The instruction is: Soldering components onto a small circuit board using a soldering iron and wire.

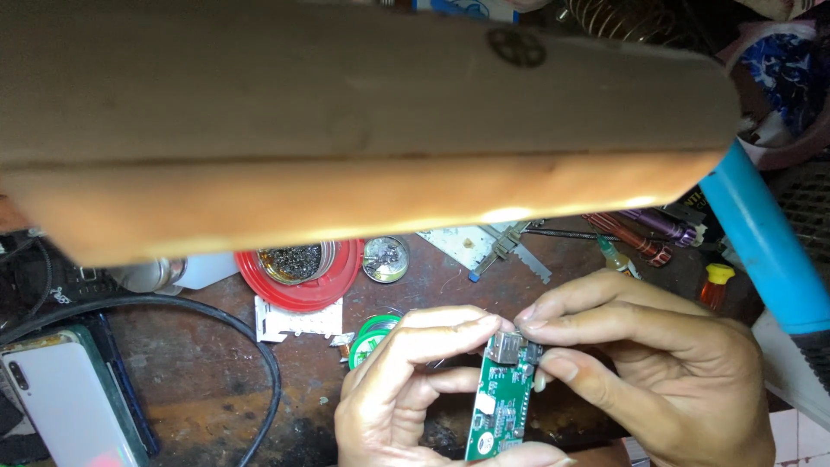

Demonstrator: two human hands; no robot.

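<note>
1. Your left hand (406, 380) comes up from below, fingers curled, pinching the green circuit board (499, 406) upright over the workbench (207, 380).
2. Your right hand (657, 372) reaches in from the right, thumb and forefinger closed narrow on the metal connector (506, 348) at the board's top.
3. The solder spool (373, 335) sits just behind your left hand.

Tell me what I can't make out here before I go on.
- Head view: wooden board hides the bench's far part.
- Circuit board: lower end cut off by the frame; fingers of left hand and right hand cover its metal connector's edges.
- Phone: cropped at left.
</note>
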